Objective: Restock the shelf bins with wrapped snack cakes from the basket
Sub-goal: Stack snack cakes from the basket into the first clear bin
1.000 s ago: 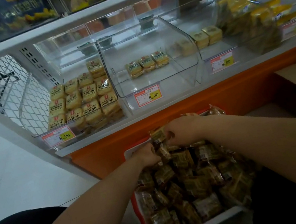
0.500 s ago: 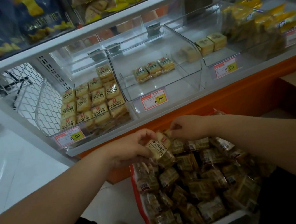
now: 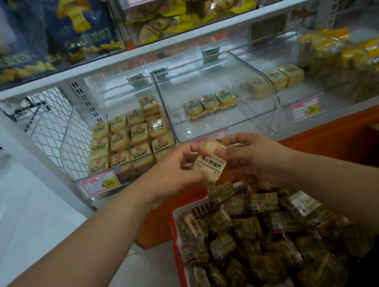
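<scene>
Pinching one wrapped snack cake [image 3: 209,168] from both sides, the left hand [image 3: 175,170] and right hand [image 3: 253,158] hold it between their curled fingertips — above the red basket [image 3: 175,232] of cakes. Beyond the fingers sit the clear shelf bins [image 3: 223,123] — the middle one holding three cakes.

2 hands [image 3: 175,170] are seen. 1 basket [image 3: 177,216] of wrapped cakes (too many to count) is seen below the middle bin [image 3: 222,123], where 3 cakes [image 3: 210,102] are counted; 3 pale cakes [image 3: 275,79] to its right.
</scene>
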Motion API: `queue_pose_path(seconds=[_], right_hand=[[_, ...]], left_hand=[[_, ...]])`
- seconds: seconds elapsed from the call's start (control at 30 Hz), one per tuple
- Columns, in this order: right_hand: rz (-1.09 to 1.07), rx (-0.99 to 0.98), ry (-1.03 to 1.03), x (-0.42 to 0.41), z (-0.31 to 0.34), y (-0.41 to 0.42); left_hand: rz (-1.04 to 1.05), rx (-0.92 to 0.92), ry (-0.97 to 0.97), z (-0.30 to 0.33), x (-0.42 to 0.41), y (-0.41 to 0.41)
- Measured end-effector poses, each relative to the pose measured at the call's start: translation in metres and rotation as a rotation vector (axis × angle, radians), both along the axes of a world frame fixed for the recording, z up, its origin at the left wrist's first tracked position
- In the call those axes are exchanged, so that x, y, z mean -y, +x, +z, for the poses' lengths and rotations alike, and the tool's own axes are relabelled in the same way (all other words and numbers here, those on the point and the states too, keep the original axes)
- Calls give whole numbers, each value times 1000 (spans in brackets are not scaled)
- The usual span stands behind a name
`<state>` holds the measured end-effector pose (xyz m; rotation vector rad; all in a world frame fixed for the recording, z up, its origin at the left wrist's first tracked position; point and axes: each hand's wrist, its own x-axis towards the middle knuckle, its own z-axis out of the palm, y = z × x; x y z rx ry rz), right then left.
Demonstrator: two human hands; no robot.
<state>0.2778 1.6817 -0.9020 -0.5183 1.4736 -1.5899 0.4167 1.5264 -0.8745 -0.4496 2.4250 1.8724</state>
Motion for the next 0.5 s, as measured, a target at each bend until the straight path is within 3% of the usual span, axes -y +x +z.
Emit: queue_pose_path(seconds=[0.23, 0.3, 0.4, 0.5], right_hand=[[-98, -99, -37, 30, 25, -9], [-84, -170, -35, 43, 30, -11], [-74, -304, -22, 58, 36, -18], [-128, -697, 80, 68, 35, -32]], left_hand=[[-130, -57, -838, 32, 30, -7], [-86, -125, -879, 38, 36, -10], [-10, -155, -790, 46, 50, -13], [120, -152, -719, 50, 77, -17]])
